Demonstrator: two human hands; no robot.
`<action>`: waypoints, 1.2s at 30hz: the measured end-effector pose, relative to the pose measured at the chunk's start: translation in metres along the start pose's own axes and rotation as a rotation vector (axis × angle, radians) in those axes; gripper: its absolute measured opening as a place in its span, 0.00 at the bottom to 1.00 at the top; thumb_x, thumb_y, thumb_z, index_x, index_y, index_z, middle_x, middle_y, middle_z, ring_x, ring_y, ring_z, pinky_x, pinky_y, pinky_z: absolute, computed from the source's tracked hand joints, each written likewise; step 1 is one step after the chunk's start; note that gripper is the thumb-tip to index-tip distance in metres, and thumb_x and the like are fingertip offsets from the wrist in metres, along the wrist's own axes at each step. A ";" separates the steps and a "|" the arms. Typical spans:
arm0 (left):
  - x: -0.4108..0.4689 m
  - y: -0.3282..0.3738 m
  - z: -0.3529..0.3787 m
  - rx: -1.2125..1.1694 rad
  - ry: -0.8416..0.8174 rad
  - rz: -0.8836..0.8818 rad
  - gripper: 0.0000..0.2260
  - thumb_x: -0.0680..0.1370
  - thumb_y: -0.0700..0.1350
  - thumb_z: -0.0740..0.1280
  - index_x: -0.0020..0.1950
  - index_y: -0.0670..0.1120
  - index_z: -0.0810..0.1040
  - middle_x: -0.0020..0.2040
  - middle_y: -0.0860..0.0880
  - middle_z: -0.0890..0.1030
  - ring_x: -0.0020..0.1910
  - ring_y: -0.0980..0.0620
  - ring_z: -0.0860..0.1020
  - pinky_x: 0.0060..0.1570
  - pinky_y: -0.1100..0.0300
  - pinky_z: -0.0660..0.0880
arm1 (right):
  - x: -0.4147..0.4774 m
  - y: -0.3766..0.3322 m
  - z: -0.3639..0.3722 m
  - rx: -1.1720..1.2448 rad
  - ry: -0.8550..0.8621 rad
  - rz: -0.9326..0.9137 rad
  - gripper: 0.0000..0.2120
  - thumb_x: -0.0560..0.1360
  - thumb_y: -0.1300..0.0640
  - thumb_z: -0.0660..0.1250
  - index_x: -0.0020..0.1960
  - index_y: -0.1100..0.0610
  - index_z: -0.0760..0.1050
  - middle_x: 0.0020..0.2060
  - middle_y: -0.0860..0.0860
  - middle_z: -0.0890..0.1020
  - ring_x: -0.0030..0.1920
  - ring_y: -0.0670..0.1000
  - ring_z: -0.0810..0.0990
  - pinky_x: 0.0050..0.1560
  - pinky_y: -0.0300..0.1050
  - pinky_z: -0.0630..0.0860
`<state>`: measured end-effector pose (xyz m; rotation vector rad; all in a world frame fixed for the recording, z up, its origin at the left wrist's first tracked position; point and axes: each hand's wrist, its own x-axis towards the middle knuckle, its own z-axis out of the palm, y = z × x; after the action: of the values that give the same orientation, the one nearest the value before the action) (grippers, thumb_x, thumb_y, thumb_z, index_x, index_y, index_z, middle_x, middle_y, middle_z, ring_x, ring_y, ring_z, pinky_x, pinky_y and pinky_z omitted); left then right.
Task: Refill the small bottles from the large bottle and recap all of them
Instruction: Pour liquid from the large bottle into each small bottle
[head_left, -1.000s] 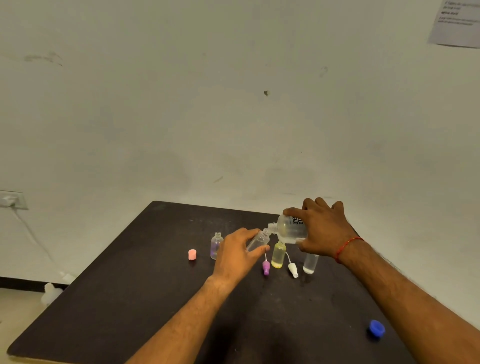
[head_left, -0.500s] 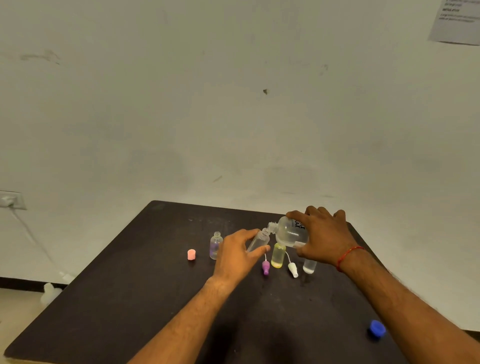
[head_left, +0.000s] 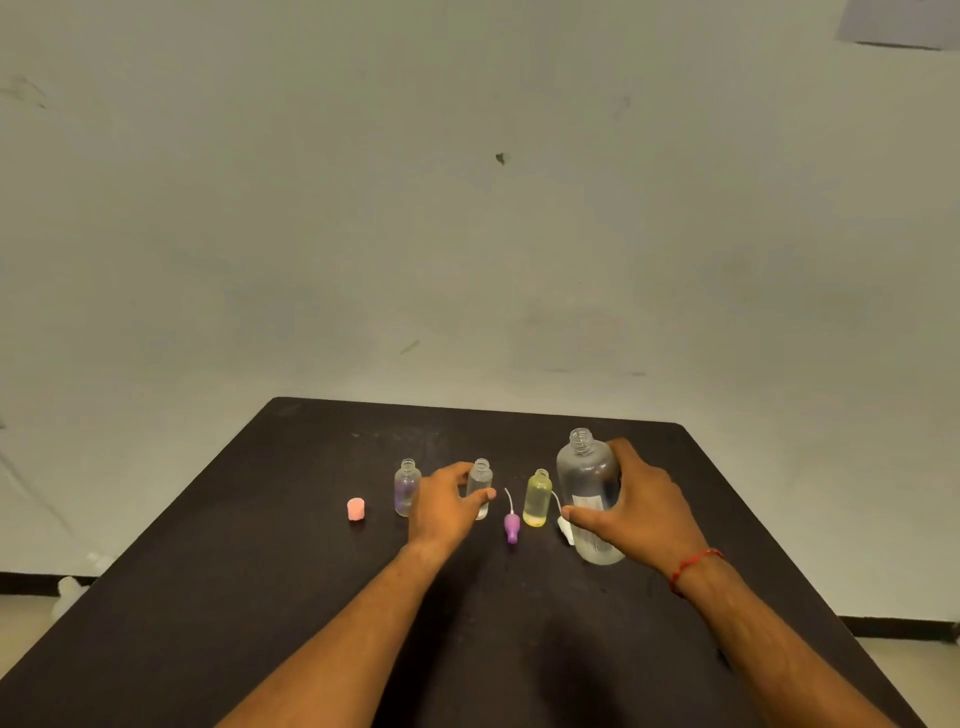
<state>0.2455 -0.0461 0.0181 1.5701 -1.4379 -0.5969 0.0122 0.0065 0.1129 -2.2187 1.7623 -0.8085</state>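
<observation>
Dim, yellow-green indoor light lies flat on the pale plastered wall (head_left: 467, 234). Soft, broad shadows pool on the dark matt desk (head_left: 234, 597) near the bottom edge, so the lamp is probably overhead. The large clear plastic bottle (head_left: 587, 483) looks slightly soft, and the desk's edges bow with the wide lens.

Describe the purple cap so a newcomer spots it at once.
On the dark table, find the left hand, which holds the clear bottle. The purple cap lies between that bottle and the yellow bottle. Unlike the pink cap and the white cap, it is purple.
</observation>
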 end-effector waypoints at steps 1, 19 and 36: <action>0.004 -0.003 0.004 0.005 -0.005 -0.015 0.19 0.74 0.47 0.76 0.65 0.49 0.80 0.59 0.51 0.84 0.58 0.54 0.80 0.54 0.62 0.75 | -0.001 0.003 0.002 0.023 0.000 0.009 0.32 0.61 0.37 0.77 0.57 0.44 0.66 0.52 0.45 0.80 0.47 0.47 0.80 0.51 0.46 0.80; 0.025 -0.023 0.022 0.100 -0.041 -0.086 0.26 0.73 0.50 0.76 0.70 0.48 0.76 0.64 0.48 0.82 0.64 0.49 0.79 0.64 0.51 0.77 | 0.000 0.023 0.016 0.177 0.018 0.044 0.35 0.61 0.41 0.80 0.62 0.46 0.67 0.56 0.46 0.80 0.52 0.48 0.81 0.57 0.49 0.79; -0.012 -0.024 -0.056 0.098 0.368 -0.046 0.27 0.75 0.52 0.75 0.70 0.47 0.69 0.68 0.49 0.71 0.61 0.51 0.76 0.60 0.52 0.74 | 0.003 -0.007 0.033 0.203 -0.022 -0.024 0.35 0.60 0.40 0.79 0.61 0.44 0.66 0.59 0.46 0.80 0.54 0.47 0.80 0.57 0.46 0.78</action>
<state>0.3020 -0.0200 0.0216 1.6913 -1.1697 -0.2475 0.0357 -0.0007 0.0897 -2.1121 1.5702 -0.9197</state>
